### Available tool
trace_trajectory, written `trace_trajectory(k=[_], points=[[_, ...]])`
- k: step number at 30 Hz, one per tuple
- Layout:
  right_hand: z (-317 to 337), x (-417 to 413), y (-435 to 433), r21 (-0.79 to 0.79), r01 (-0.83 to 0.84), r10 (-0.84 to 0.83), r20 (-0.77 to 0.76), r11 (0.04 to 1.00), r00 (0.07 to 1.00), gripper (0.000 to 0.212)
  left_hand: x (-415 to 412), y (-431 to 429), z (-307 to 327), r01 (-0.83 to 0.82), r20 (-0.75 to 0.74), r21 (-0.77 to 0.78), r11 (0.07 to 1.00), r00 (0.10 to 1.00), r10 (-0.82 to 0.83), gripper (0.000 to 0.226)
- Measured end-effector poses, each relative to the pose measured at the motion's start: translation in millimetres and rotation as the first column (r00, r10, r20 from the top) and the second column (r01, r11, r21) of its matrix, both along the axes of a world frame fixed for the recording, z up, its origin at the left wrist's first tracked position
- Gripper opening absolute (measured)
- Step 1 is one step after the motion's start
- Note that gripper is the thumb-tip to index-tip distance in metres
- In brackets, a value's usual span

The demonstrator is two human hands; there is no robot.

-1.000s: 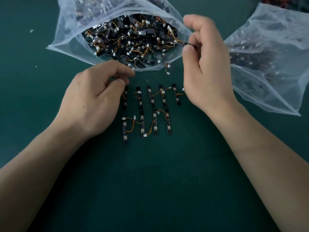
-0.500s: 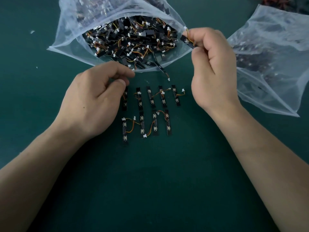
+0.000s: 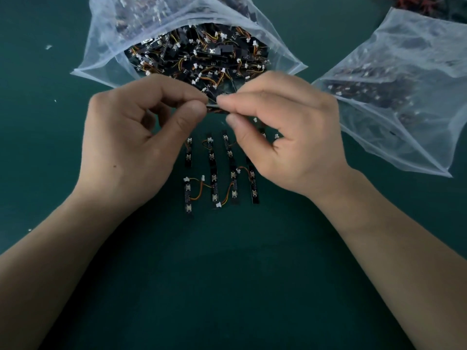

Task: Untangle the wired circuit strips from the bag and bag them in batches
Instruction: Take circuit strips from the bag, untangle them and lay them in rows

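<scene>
An open clear plastic bag (image 3: 101, 54) at the top holds a tangled heap of black circuit strips (image 3: 202, 56) with orange wires and white plugs. In front of its mouth, my left hand (image 3: 131, 147) and my right hand (image 3: 285, 140) meet and both pinch one thin black strip (image 3: 214, 108) between thumb and forefinger, held level just above the table. Below the hands, several sorted strips (image 3: 214, 183) lie upright in two rows on the green mat; the right hand hides part of the upper row.
A second clear bag (image 3: 404, 97) with dark strips inside lies at the right. Red and black wires (image 3: 424, 6) show at the top right corner. Small white scraps (image 3: 48, 47) dot the green mat (image 3: 227, 286) at the left.
My right hand carried a strip from the bag's right rim down and left to the middle. My left hand rose from the sorted rows and took hold of the strip's other end.
</scene>
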State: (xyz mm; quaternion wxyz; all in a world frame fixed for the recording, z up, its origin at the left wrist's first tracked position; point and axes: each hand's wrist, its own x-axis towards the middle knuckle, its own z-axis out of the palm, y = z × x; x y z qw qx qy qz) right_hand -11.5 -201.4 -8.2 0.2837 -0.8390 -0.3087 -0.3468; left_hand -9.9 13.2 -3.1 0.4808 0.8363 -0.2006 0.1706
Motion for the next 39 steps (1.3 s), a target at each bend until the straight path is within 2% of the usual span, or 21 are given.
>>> trace_trajectory(k=[8, 14, 17, 21, 26, 30, 33, 39], points=[[-1.6, -2.4, 3.0, -0.042, -0.001, -0.004, -0.122, 0.999, 0.993, 0.020, 4.7, 2.0, -3.2, -0.025, -0.062, -0.121, 0.992, 0.998, 0.018, 0.003], [-3.2, -2.8, 4.2, -0.118, -0.045, 0.025, -0.168, 0.992, 0.985, 0.023, 6.4, 2.9, -5.9, 0.019, -0.112, -0.185, 0.983, 0.993, -0.040, 0.006], [-1.5, -1.9, 5.1, -0.139, -0.037, 0.014, -0.162, 0.990, 0.987, 0.033, 5.2, 1.4, -4.9, 0.048, -0.121, -0.209, 0.977, 0.990, -0.075, 0.005], [-0.2, -3.4, 8.2, -0.136, -0.012, -0.011, -0.171, 0.991, 0.985, 0.047, 5.8, -0.3, -3.7, 0.074, -0.174, -0.324, 0.943, 0.975, -0.136, 0.003], [-0.1, -2.0, 6.8, -0.099, 0.017, -0.038, -0.209, 0.995, 0.977, 0.027, 4.9, -0.8, -3.7, 0.099, -0.192, -0.353, 0.930, 0.965, -0.176, 0.004], [-0.6, -2.5, 6.3, -0.128, 0.030, -0.051, -0.163, 0.991, 0.985, 0.028, 6.0, -0.7, -3.6, 0.066, -0.200, -0.368, 0.928, 0.969, -0.148, 0.005], [-0.2, -0.7, 7.2, -0.139, 0.011, -0.027, -0.112, 0.990, 0.993, 0.017, 7.1, -0.5, -3.6, 0.064, -0.191, -0.407, 0.911, 0.970, -0.153, 0.003], [1.4, -2.2, 9.2, -0.066, -0.002, -0.003, -0.077, 0.998, 0.997, 0.019, 8.3, -0.1, -5.2, 0.086, -0.188, -0.415, 0.906, 0.966, -0.178, 0.004]])
